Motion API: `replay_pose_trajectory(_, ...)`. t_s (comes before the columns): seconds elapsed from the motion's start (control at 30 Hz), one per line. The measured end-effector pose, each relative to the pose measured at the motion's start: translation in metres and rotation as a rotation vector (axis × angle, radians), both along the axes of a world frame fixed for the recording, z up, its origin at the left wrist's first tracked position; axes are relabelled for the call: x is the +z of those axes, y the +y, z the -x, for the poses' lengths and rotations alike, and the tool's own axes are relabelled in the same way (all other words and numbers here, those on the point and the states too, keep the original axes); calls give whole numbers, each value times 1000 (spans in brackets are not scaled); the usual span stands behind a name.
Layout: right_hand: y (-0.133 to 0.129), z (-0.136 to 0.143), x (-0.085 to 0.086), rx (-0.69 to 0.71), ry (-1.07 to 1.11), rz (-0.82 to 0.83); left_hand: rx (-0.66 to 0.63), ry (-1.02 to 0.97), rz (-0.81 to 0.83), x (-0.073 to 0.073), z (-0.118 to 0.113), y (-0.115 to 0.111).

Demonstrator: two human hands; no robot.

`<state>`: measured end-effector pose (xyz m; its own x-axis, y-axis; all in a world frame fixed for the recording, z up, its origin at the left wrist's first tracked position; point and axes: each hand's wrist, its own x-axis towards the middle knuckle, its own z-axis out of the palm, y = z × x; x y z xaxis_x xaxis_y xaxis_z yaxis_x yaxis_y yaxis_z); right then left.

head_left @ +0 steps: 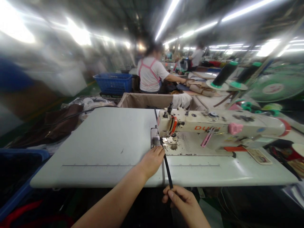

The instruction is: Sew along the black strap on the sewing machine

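Observation:
A narrow black strap (167, 166) runs from under the needle area of a white sewing machine (220, 126) toward me across the white table (104, 148). My left hand (152, 161) rests on the table with its fingertips pressing the strap just in front of the presser foot (169, 141). At the table's front edge my right hand (184, 202) pinches the near end of the strap and holds it taut. The strap continues behind the machine head toward the back edge.
A blue bin (21, 177) stands at the lower left, with brown fabric (54, 126) heaped beyond it. Thread cones (223, 74) and a green fan (277, 87) stand at the right. A person in a white shirt (150, 76) works at a bench behind, beside a blue basket (114, 83).

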<state>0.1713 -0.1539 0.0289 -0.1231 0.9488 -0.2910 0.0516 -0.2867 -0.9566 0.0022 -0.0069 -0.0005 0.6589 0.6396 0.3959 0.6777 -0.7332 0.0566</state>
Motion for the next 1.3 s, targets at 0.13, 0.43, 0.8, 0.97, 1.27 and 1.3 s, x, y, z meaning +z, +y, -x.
replay_pose_trajectory(0.13,0,1,-1,-17,45,32,0,-10,-2,2,0,0)
replay_pose_trajectory(0.43,-3,-1,-3,-25,59,37,-13,0,13,-3,1,0)
replay_pose_trajectory(0.8,-5,-2,-6,-7,52,38,-16,5,-10,1,1,0)
replay_pose_trajectory(0.97,-5,-4,-5,2,43,37,-29,8,-15,1,1,1)
replay_pose_trajectory(1.27,-5,-6,-3,27,22,25,-9,0,22,-2,2,1)
replay_pose_trajectory(1.3,-5,-6,-4,29,22,27,-12,7,23,-2,1,1)
